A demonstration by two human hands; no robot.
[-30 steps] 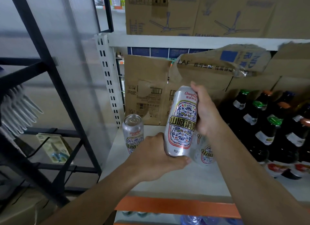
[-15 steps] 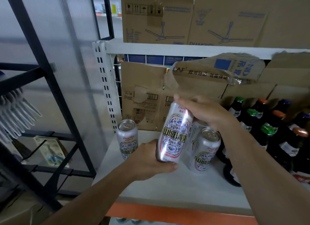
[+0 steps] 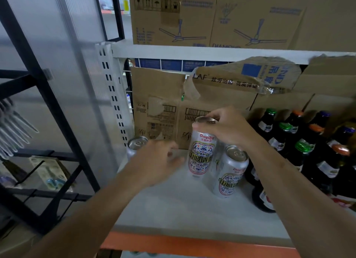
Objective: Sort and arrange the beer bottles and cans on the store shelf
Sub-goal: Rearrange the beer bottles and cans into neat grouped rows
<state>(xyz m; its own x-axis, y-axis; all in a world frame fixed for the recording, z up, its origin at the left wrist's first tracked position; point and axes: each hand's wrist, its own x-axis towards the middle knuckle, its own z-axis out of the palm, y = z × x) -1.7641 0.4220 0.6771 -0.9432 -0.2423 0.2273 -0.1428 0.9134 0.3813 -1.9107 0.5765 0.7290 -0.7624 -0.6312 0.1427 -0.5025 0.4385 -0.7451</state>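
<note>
A tall silver beer can with a blue and red pattern stands upright on the white shelf. My right hand grips it by the top rim. A second silver can stands just to its right and nearer to me. A third can stands at the shelf's left end, partly hidden behind my left hand. That hand hovers blurred between the third can and the held can, fingers loosely spread and holding nothing. Dark beer bottles with coloured caps fill the right side.
Torn cardboard boxes line the back of the shelf. More boxes sit on the shelf above. A white slotted upright marks the left end. A black metal rack stands to the left, and an orange strip edges the shelf front.
The tall can went from tilted in both hands to upright on the shelf. My left hand let go of its base and moved left. My right hand shifted onto the can's top.
</note>
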